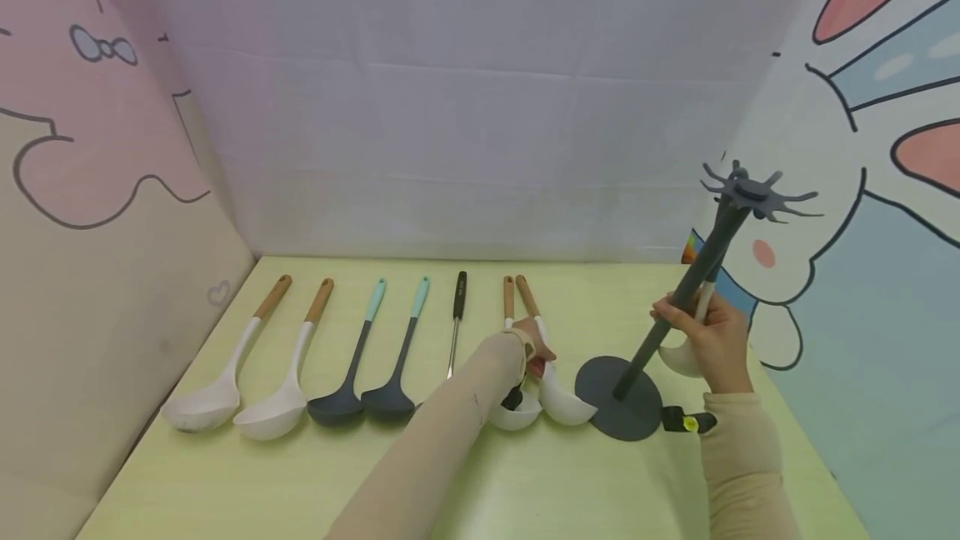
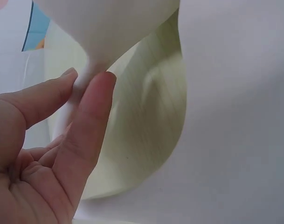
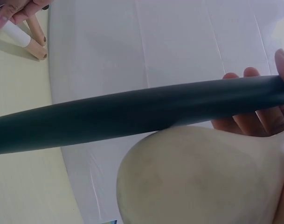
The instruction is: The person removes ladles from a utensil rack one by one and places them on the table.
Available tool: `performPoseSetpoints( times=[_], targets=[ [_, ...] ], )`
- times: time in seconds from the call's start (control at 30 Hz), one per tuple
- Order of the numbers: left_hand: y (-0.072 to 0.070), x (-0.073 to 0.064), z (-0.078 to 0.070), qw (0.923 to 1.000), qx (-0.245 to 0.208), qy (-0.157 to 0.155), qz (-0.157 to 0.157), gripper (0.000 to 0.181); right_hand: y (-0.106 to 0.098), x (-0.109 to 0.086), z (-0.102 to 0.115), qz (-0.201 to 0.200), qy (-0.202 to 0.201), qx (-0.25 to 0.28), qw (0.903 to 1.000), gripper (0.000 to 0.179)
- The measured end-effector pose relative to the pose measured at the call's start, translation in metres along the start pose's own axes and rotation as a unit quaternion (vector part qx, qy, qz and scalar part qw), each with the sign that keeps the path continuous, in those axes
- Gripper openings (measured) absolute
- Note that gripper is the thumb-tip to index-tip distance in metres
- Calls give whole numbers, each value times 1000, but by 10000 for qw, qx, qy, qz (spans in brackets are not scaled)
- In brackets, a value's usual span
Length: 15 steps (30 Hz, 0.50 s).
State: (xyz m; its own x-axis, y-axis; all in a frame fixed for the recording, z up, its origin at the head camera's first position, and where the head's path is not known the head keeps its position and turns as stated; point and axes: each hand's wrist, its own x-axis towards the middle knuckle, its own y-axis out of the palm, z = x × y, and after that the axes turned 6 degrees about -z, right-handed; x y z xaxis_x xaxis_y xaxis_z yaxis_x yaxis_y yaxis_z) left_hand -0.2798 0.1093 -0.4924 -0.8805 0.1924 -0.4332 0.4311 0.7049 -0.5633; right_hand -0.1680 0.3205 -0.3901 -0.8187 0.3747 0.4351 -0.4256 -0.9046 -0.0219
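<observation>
In the head view a dark grey utensil stand (image 1: 682, 298), with a round base and a ring of hooks on top, leans to the right. My right hand (image 1: 718, 344) grips its pole, fingers behind it. A white ladle (image 3: 202, 177) hangs along the pole, its handle passing by that hand; whether the fingers hold it too I cannot tell. Across the table my left hand (image 1: 536, 347) pinches the handle of a white ladle (image 1: 564, 402) with a wooden grip end. Thumb and index finger (image 2: 97, 100) close on its neck. Another white ladle (image 1: 517, 417) lies partly hidden beside it.
Left on the table (image 1: 300, 490) lie two white ladles (image 1: 272, 418) with wooden ends, two dark ladles (image 1: 388, 398) with mint ends, and a black-handled metal utensil (image 1: 460, 298). Cloth walls (image 1: 465, 107) stand at the back and sides.
</observation>
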Motion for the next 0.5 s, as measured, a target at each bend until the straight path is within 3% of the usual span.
performPoseSetpoints(
  times=[0.17,0.3,0.4,0.5],
  targets=[
    [8,12,2,9986,492,175,-40,24,0,0,1,25,25,39,10000,17],
    [9,13,0,9948,952,338,-85,27,-1,0,1,31,93,45,9999,17],
    [6,11,-2,9849,1616,599,-193,29,-1,0,1,34,82,26,10000,17],
    [-1,5,-5,9683,2243,1017,-417,42,-1,0,1,64,68,-1,10000,17]
  ],
)
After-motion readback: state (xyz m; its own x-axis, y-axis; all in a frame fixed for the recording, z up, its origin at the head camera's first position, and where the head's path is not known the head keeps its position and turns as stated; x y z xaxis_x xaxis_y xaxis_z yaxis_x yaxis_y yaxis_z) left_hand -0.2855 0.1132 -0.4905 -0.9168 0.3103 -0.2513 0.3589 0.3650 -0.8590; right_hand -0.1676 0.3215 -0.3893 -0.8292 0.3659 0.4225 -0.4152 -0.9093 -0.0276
